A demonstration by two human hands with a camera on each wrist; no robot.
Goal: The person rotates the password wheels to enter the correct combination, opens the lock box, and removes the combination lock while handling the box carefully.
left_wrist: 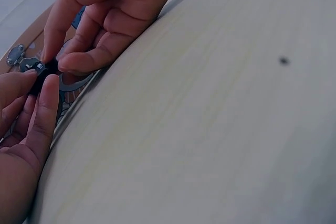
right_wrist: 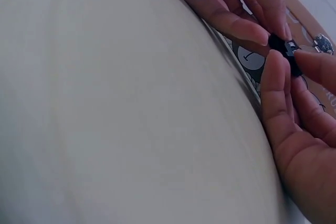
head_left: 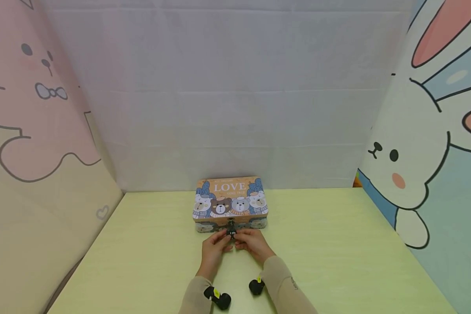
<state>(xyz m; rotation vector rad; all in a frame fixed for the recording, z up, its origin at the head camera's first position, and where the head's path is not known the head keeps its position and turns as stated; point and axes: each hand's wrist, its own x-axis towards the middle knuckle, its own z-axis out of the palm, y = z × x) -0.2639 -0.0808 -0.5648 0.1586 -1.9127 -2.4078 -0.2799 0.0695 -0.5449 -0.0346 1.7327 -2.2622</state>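
A small black padlock (head_left: 231, 228), with white marks on its face in the wrist views, is at the front latch of a tin box (head_left: 230, 209). My left hand (head_left: 213, 249) pinches the padlock between thumb and fingers from the left. From the other side my right hand (head_left: 255, 244) pinches it too. Both hands face each other just in front of the box, fingers partly covering the padlock (right_wrist: 287, 52). The box lid is down, printed with bears and the word LOVE. A silver metal clasp (left_wrist: 16, 54) shows beside the padlock in the left wrist view.
The box stands on a pale yellow-green table (head_left: 318, 248), near its back edge. Behind rises a white cloth backdrop (head_left: 235, 96). Side panels with a pink cartoon animal (head_left: 43, 113) and a white rabbit (head_left: 408, 144) flank the table. Black wrist cameras sit on both sleeves.
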